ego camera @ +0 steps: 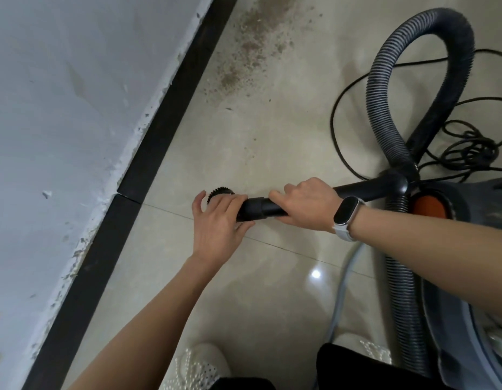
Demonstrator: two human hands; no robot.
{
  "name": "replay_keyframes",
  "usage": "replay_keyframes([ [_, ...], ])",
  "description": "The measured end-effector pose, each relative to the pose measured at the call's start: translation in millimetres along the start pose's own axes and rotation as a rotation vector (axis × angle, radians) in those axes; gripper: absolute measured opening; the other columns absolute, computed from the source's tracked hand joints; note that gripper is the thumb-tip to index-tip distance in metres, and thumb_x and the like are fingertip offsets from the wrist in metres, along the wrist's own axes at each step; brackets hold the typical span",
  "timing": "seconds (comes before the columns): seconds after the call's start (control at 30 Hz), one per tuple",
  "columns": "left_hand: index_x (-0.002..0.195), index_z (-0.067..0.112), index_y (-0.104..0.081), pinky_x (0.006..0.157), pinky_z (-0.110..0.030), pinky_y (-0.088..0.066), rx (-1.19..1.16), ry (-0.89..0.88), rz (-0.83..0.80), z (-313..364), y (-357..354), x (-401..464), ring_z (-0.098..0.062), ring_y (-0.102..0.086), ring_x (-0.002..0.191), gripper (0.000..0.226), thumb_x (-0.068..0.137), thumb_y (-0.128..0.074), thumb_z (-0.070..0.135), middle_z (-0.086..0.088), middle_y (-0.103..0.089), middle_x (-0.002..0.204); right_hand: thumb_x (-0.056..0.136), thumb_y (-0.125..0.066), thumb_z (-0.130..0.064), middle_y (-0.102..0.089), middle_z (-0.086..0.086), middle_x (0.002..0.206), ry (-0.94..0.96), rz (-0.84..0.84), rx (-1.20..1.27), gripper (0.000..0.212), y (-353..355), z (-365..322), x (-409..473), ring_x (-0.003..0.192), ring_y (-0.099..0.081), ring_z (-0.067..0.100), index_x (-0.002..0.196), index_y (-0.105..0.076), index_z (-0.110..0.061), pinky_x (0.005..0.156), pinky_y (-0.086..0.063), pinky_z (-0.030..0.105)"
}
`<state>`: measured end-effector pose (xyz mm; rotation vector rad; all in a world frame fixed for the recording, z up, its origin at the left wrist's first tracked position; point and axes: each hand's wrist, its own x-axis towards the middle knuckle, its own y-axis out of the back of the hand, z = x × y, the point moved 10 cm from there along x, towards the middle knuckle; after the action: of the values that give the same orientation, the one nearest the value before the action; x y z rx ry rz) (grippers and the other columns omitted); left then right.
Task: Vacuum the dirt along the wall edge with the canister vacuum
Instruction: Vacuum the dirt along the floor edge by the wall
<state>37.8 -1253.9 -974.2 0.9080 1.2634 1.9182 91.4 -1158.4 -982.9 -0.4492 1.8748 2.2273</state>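
A black vacuum wand lies level above the tiled floor, its round brush nozzle pointing left toward the wall. My left hand wraps over the nozzle end of the wand, the outer fingers spread. My right hand grips the wand just behind the joint; a smart band sits on that wrist. A ribbed grey hose loops from the wand's handle up and back down to the grey canister at the right. Brown dirt is scattered on the floor beside the dark skirting, well beyond the nozzle.
A grey wall with chipped paint fills the left. A black power cord lies tangled on the floor at the right, behind the canister. My white shoes stand at the bottom edge. Glossy beige tiles cover the floor.
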Motion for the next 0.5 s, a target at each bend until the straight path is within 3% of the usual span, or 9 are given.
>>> replay_keyframes([
  [0.07,0.127,0.012,-0.056,0.105,-0.059,-0.023,0.021,0.106,-0.086,-21.7,-10.4,-8.9,-0.029,-0.052,0.121,0.071,0.067,-0.08,0.042,-0.008,-0.059,0.127,0.097,-0.035,-0.048,-0.062,0.007,0.099,0.02,0.014,0.0,0.041,0.0,10.4,-1.1,0.076,-0.06,0.028,0.121,-0.041,-0.015,0.056,-0.027,0.032],
  [0.17,0.149,0.017,-0.023,0.111,-0.057,-0.002,-0.013,0.368,-0.284,-65.6,-37.3,-40.9,-0.028,-0.013,0.144,0.09,0.078,-0.061,0.059,-0.008,-0.02,0.156,0.095,-0.034,-0.053,-0.062,0.004,0.092,0.05,0.001,-0.006,0.042,-3.6,26.1,-5.9,0.072,-0.06,0.027,0.116,-0.044,-0.017,0.055,-0.027,0.031],
  [0.23,0.151,0.02,-0.007,0.112,-0.057,0.004,-0.041,0.481,-0.401,-83.3,-55.5,-59.9,-0.025,0.003,0.146,0.094,0.08,-0.051,0.065,-0.005,-0.002,0.159,0.094,-0.034,-0.056,-0.062,0.002,0.091,0.061,-0.016,-0.003,0.045,-8.6,34.4,-11.1,0.066,-0.054,0.025,0.116,-0.044,-0.019,0.055,-0.029,0.031],
  [0.33,0.15,0.023,-0.002,0.112,-0.058,0.003,-0.046,0.566,-0.522,-92.5,-73.9,-72.6,-0.025,0.014,0.144,0.09,0.083,-0.045,0.066,-0.005,0.009,0.158,0.093,-0.031,-0.06,-0.061,0.0,0.091,0.093,-0.055,-0.008,0.048,-17.9,43.3,-21.2,0.061,-0.045,0.02,0.117,-0.044,-0.02,0.056,-0.03,0.03],
  [0.5,0.149,0.024,-0.004,0.112,-0.059,-0.004,0.019,0.571,-0.567,-87.1,-81.1,-63.2,-0.031,0.017,0.142,0.085,0.086,-0.046,0.062,-0.007,0.013,0.157,0.092,-0.027,-0.064,-0.061,-0.001,0.093,0.08,-0.077,-0.052,0.053,-26.3,64.6,-33.5,0.072,-0.06,0.023,0.12,-0.042,-0.022,0.056,-0.03,0.03],
])
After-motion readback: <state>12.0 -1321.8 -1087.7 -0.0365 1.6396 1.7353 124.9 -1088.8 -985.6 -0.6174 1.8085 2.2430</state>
